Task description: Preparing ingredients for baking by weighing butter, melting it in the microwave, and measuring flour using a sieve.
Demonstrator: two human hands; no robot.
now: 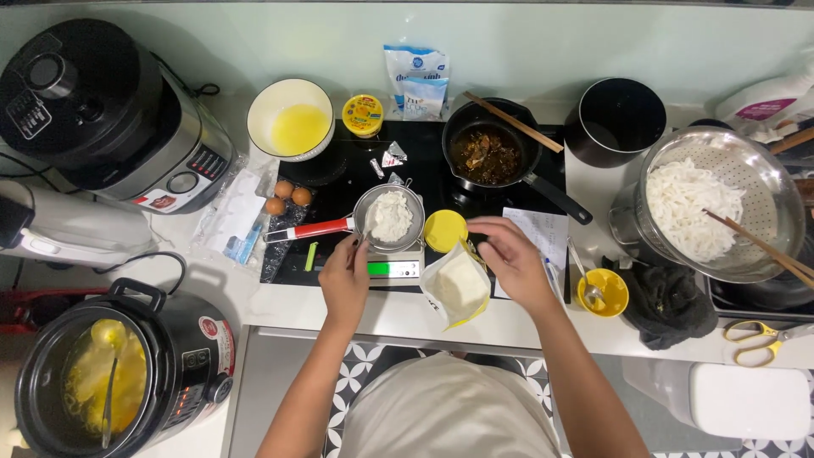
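Left hand [346, 276] pinches a spoon [370, 222] dipped in white powder inside the small sieve-like pan [388, 217] on the green-lit scale [392, 268], near the table's front edge. Right hand [507, 256] grips the top of the open yellow powder bag [458, 287], just beside the scale. Yellow lid [444, 230] touches the bag. Little free room around; black frying pan [487, 153] is behind.
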